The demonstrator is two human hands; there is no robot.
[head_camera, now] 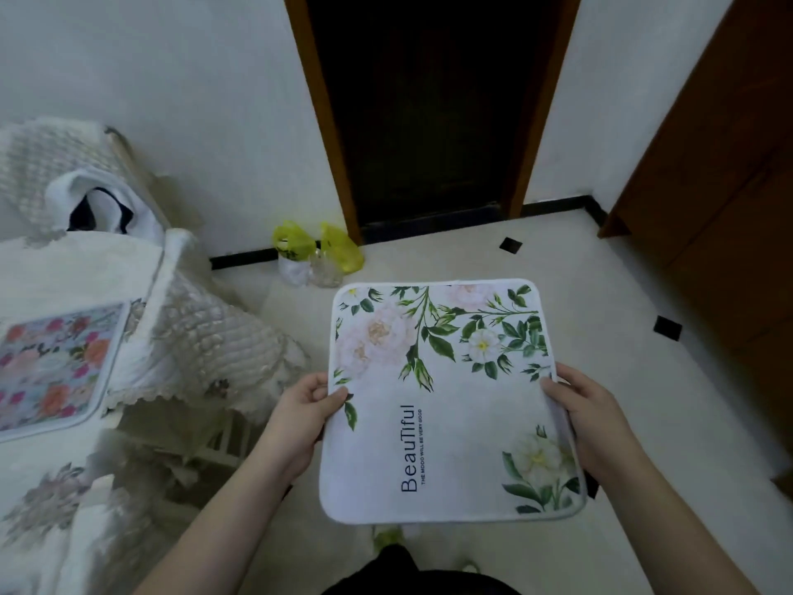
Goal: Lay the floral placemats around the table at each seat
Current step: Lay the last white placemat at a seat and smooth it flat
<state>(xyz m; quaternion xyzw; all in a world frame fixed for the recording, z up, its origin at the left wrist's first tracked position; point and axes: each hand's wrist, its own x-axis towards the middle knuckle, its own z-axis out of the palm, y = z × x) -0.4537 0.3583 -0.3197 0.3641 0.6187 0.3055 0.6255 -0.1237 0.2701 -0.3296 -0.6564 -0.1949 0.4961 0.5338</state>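
I hold a white floral placemat (455, 401) flat in front of me over the floor; it has green leaves, pale flowers and the word "Beautiful". My left hand (296, 423) grips its left edge, thumb on top. My right hand (592, 423) grips its right edge the same way. At the left, a colourful pink and orange floral placemat (55, 362) lies on the table (64, 268), which is covered by a white cloth.
A chair with a quilted white cover (206, 345) stands by the table's edge. A white bag (98, 208) sits further back on another seat. Yellow plastic bags and a glass jar (317, 255) rest by the wall. A dark doorway (433, 109) is ahead.
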